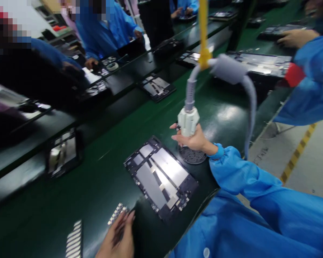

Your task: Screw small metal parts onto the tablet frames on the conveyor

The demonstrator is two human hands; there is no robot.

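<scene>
My right hand [192, 138] is closed around a white ribbed handpiece [188, 122] at the end of a grey flexible hose [190, 91]. Beneath that hand lies a round dark textured pad [193, 154]. At the bottom, my left hand [120, 233] has its fingers drawn together; blur hides what is between them. Against its fingertips is a small strip with rows of pale pieces [117, 214]. Between both hands an opened tablet [161, 177] lies flat, its silver batteries and circuit boards exposed.
A similar pale-pieced strip [74, 240] lies at lower left. More opened tablets [63, 152] [156, 87] rest along the green bench [102, 179]. A yellow support [204, 36] holds the hose. Co-workers in blue sleeves [312, 79] work at right and across the bench.
</scene>
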